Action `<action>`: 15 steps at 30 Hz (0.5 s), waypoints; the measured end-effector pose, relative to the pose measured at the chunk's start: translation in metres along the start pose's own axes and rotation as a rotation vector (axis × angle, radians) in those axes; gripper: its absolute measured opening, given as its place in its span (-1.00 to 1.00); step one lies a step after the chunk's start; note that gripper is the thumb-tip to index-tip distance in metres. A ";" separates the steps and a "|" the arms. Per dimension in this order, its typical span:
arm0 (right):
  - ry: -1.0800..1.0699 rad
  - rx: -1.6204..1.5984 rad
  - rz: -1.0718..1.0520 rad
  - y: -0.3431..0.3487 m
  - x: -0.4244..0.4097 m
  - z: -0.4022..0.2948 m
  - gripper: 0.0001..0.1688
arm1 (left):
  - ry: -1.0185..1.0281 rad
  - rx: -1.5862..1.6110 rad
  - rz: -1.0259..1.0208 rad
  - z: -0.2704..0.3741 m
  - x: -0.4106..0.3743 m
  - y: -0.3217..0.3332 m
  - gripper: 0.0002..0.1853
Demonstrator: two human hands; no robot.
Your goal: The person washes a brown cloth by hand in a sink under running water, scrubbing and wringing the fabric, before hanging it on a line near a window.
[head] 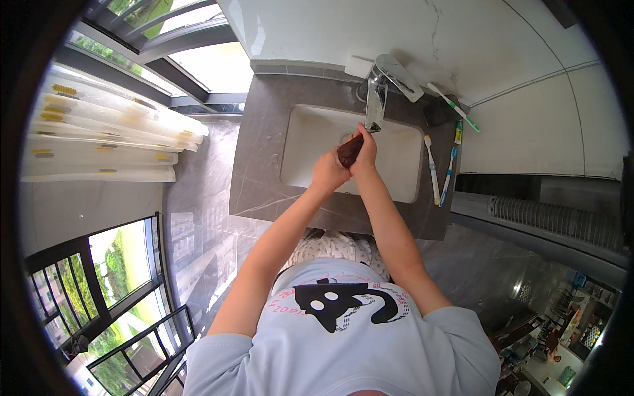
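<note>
Both hands hold a dark reddish-brown, elongated object (350,151) over the sink basin (307,143); its exact kind cannot be told. My left hand (331,168) wraps its lower left side. Along its right side lies my right hand (365,151), fingertips just below the spout of the chrome faucet (375,106). The two hands touch near the wrists. Whether water runs from the spout is not clear.
Two toothbrushes (432,171) (448,178) lie on the grey stone countertop (257,163) right of the basin, with a small green tube (458,132) and another toothbrush (453,106) behind. A curtain (109,138) and windows stand at left.
</note>
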State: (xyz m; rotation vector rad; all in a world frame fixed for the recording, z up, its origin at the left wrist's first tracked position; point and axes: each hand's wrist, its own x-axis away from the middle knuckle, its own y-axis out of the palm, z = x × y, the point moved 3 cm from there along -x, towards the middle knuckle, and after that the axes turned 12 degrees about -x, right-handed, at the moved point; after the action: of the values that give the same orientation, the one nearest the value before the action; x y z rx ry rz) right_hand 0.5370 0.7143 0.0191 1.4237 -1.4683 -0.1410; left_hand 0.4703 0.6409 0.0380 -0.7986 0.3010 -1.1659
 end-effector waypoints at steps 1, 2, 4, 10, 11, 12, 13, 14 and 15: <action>0.012 -0.024 -0.008 -0.003 -0.003 0.001 -0.76 | 0.000 -0.062 -0.020 -0.001 -0.004 0.000 -0.62; 0.044 -0.038 -0.043 -0.007 -0.005 0.002 -0.79 | 0.001 -0.124 -0.041 -0.003 -0.006 0.000 -0.63; 0.115 -0.062 -0.117 -0.005 0.000 0.003 -0.81 | 0.090 -0.082 -0.012 -0.014 -0.009 -0.005 -0.66; 0.391 -0.089 -0.359 -0.023 0.018 -0.016 -0.65 | 0.277 -0.151 -0.018 -0.015 -0.008 -0.045 -0.74; 0.315 0.175 -0.387 -0.034 0.011 -0.018 -0.63 | 0.347 -0.148 0.034 -0.012 -0.008 -0.051 -0.74; 0.238 0.437 -0.411 -0.042 0.004 -0.019 -0.60 | 0.383 -0.195 0.064 -0.011 -0.008 -0.056 -0.69; 0.154 0.699 -0.428 -0.048 -0.001 -0.020 -0.57 | 0.412 -0.210 0.082 -0.009 -0.009 -0.060 -0.70; 0.066 0.959 -0.439 -0.054 -0.007 -0.022 -0.54 | 0.441 -0.225 0.101 -0.008 -0.010 -0.063 -0.70; -0.026 1.219 -0.448 -0.053 -0.009 -0.024 -0.51 | 0.468 -0.241 0.123 -0.005 -0.011 -0.066 -0.70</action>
State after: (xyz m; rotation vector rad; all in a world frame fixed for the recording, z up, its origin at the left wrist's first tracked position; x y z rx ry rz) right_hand 0.5868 0.7191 -0.0112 2.7127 -1.2235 0.5614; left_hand 0.4167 0.6376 0.0787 -0.6952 0.8795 -1.2054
